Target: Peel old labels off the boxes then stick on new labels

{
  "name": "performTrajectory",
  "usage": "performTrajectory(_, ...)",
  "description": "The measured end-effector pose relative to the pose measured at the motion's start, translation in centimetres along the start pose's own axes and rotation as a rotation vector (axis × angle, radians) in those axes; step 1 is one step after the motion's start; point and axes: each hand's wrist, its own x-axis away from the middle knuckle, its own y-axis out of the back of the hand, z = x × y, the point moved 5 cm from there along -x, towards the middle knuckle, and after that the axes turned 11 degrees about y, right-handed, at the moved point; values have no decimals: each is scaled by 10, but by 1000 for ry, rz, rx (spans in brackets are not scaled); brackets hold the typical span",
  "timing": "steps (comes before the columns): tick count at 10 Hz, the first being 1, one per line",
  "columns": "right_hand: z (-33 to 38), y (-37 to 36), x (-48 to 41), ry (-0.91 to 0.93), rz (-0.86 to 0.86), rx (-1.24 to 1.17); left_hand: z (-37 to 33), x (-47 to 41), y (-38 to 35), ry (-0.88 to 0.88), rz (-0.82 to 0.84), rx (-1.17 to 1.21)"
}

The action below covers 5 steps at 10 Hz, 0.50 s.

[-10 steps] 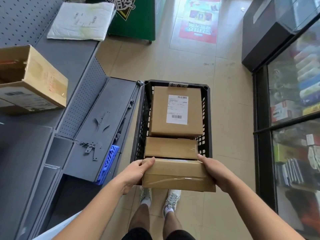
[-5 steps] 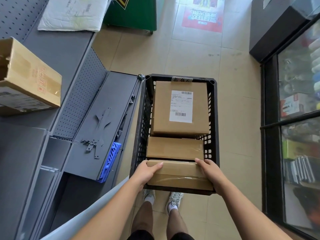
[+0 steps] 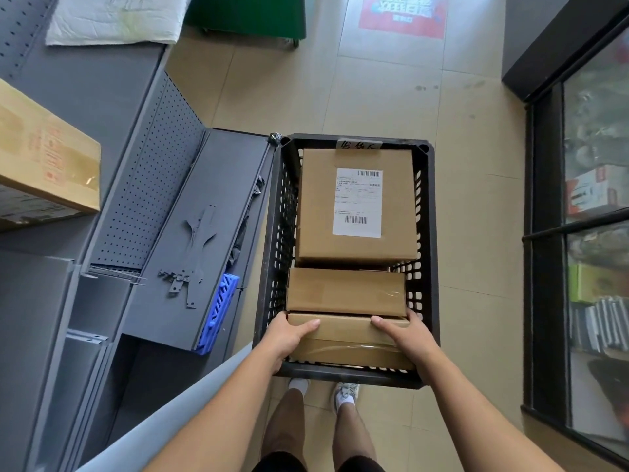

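Lowered since the earlier frames, the flat brown cardboard box (image 3: 347,347) now sits inside the near end of the black plastic lattice crate (image 3: 429,267), where before it hung over the crate's near rim. Both hands have come down with it.

The left hand (image 3: 289,338) grips the box's left end, with the thumb (image 3: 306,326) laid across the top face and the other fingers curled down the side, hidden between box and crate wall. The right hand (image 3: 406,338) grips the right end the same way, thumb (image 3: 384,324) on top and fingertips (image 3: 413,315) hooked over the far right corner. Clear tape shines along the box's near edge between the two hands.

Just beyond it in the crate, touching it, lies a second flat brown cardboard box (image 3: 345,291), also taped. The crate's far end is filled by a large brown cardboard box (image 3: 316,206) that carries a white shipping label (image 3: 357,202) with a barcode at its top and another at its bottom; the print between them is too small to read. A white handwritten tag (image 3: 359,144) is stuck on the crate's far rim, its characters not legible.

Left of the crate stands grey perforated metal shelving (image 3: 146,185), with a blue plastic grid piece (image 3: 219,311) against it near the crate. Beyond the crate a red floor sticker (image 3: 403,11) shows white characters, cut off by the frame.
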Motion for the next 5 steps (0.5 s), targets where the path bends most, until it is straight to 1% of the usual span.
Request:
performTrajectory(3, 16, 5, 2, 69, -75, 89, -4, 1, 2, -13, -42, -32)
performTrajectory(5, 32, 11, 12, 104, -77, 243, -8, 12, 5, -58, -23, -57)
